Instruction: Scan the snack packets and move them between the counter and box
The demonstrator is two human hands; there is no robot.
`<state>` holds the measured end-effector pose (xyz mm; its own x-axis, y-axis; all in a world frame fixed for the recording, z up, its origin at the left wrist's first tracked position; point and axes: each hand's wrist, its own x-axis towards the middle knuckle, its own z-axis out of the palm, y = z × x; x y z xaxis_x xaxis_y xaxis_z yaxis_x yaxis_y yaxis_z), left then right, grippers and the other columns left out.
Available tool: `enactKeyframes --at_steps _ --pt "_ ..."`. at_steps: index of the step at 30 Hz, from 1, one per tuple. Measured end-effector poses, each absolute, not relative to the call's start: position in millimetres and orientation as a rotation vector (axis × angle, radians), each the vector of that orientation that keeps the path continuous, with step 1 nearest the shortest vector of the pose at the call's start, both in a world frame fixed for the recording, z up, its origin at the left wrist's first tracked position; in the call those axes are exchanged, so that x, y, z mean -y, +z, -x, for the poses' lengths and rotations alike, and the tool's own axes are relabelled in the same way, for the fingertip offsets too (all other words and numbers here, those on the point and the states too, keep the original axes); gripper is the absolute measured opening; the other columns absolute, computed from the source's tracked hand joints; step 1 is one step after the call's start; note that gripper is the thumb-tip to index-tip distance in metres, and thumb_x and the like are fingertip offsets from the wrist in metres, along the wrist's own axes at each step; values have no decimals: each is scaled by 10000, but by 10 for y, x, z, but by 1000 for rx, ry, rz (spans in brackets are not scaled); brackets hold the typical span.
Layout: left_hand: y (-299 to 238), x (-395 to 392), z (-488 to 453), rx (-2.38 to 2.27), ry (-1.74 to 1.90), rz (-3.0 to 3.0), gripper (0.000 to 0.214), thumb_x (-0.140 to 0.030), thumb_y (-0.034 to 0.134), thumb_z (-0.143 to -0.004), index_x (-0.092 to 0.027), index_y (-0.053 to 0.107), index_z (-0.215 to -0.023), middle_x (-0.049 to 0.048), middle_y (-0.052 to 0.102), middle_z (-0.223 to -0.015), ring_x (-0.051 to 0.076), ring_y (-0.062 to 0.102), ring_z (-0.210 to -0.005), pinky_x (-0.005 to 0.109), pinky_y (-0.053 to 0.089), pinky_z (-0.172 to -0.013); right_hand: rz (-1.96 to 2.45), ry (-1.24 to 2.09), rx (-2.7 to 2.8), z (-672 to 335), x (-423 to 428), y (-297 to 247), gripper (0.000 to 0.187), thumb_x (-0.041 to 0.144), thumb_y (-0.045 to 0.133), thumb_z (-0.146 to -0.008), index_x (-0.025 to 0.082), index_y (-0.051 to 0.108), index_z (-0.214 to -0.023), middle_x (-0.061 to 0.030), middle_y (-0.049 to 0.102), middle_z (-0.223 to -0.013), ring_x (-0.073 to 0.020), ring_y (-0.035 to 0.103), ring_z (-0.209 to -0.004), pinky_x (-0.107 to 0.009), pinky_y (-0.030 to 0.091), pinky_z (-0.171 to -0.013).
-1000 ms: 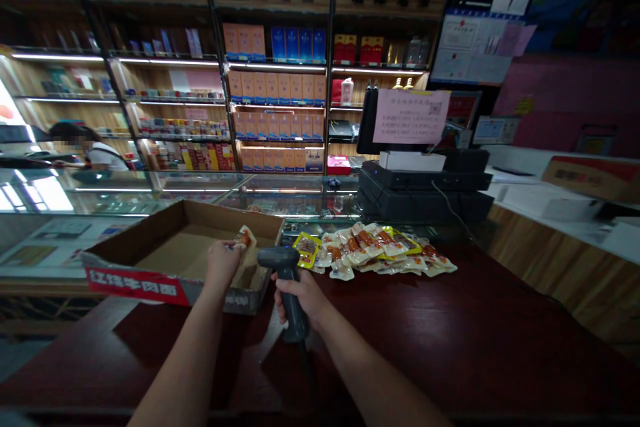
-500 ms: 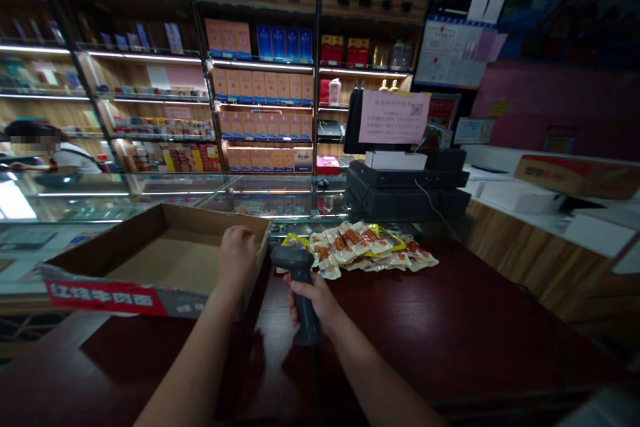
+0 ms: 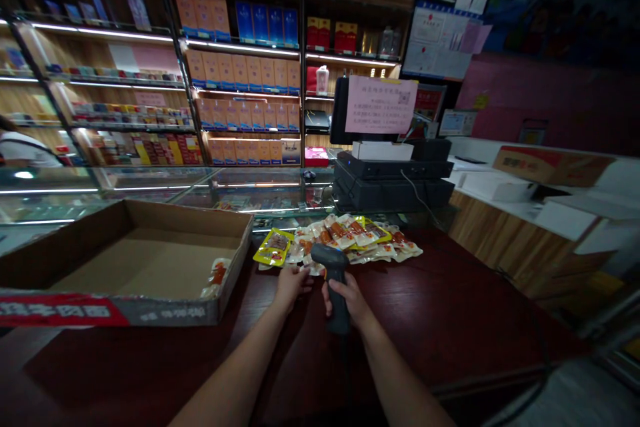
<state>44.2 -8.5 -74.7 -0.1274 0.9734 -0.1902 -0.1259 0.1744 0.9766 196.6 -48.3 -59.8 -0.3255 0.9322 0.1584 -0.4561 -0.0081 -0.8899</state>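
My right hand (image 3: 353,297) is wrapped round the handle of a dark grey barcode scanner (image 3: 337,290), held upright with its head tilted toward the pile. At the near edge of several sealed snack packets (image 3: 345,233), my left hand (image 3: 293,283) reaches out with fingers apart and nothing visible in them. I cannot tell whether its fingertips touch a packet. A yellow packet (image 3: 274,247) lies at the pile's left end. Inside the shallow cardboard box (image 3: 235,273) on the left, one clear-and-brown snack packet (image 3: 217,275) rests against the right wall.
A dark red table (image 3: 415,320) carries the box and packets. Behind them stand a glass counter (image 3: 260,183) and a black register (image 3: 393,180) with a pink notice on its screen. Shelves of boxed goods line the back wall. A person in white (image 3: 27,147) is at far left.
My left hand has moved from over the box rightward to the packets, and a packet now shows in the box. The view has turned right; the scanner stays in my right hand.
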Motion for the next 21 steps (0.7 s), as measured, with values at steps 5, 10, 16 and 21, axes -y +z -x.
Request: enactKeyframes --at_steps 5,10,16,21 --pt "-823 90 -280 -1499 1631 -1217 243 -372 642 -612 -136 605 -654 17 613 -581 157 591 -588 236 456 -542 590 1653 1177 -1951 501 -604 438 413 693 -679 130 546 -979 26 595 -552 -97 516 -348 -221 454 -355" --pt "-802 63 -65 -1491 1813 -1171 266 -375 613 -640 -149 619 -779 25 659 -674 150 604 -607 233 458 -565 610 1720 1248 -1954 537 -602 437 406 699 -681 125 548 -979 19 598 -561 -99 525 -360 -218 456 -360" --pt "-845 2 -20 -1481 1796 -1108 211 -358 613 -610 -159 582 -670 34 649 -632 165 607 -593 245 460 -554 625 1727 1294 -1949 556 -616 433 421 699 -676 137 535 -958 24 589 -561 -103 524 -362 -219 449 -364" --pt "-891 -19 -49 -1445 1792 -1094 216 -350 601 -621 -157 590 -717 40 659 -656 167 614 -601 258 469 -586 642 1710 1318 -1944 560 -606 406 422 681 -693 139 534 -944 25 586 -561 -102 522 -362 -217 444 -367"
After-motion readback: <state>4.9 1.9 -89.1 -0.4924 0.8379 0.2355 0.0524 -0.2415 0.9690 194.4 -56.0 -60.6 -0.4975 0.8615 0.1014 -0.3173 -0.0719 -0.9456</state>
